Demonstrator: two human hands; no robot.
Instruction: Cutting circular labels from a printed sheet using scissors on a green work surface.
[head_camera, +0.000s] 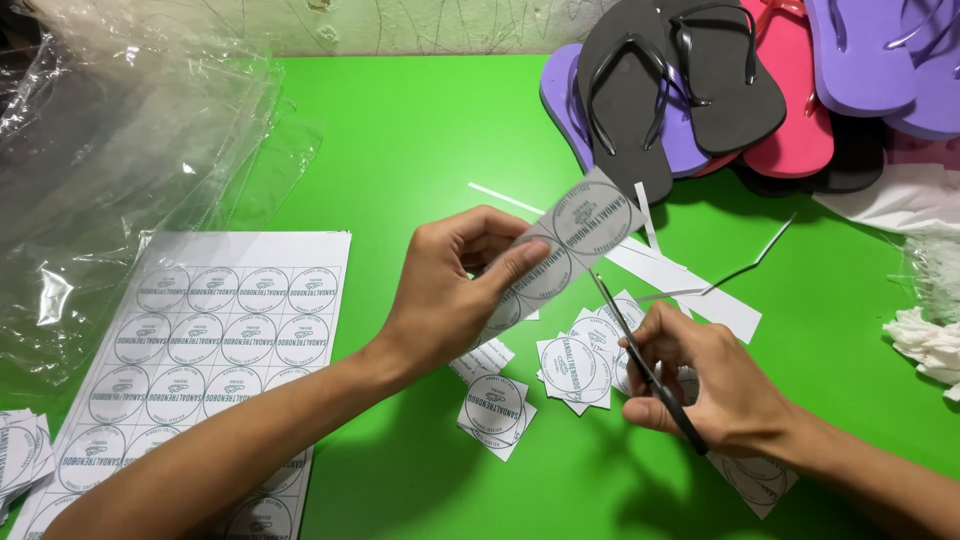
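My left hand (455, 290) pinches a paper strip (570, 240) printed with round grey labels and holds it tilted above the green table (420, 140). My right hand (700, 385) grips a pair of scissors (625, 325); the blades point up at the strip's lower edge. Below the two hands lie several cut square labels (575, 365), and one more (495, 410) lies nearer to me.
A printed label sheet (215, 345) lies at the left, with clear plastic bags (110, 150) behind it. Flip-flops (700, 85) in black, purple and pink are piled at the back right. White paper offcuts (690, 285) and crumpled white material (930, 340) lie at the right.
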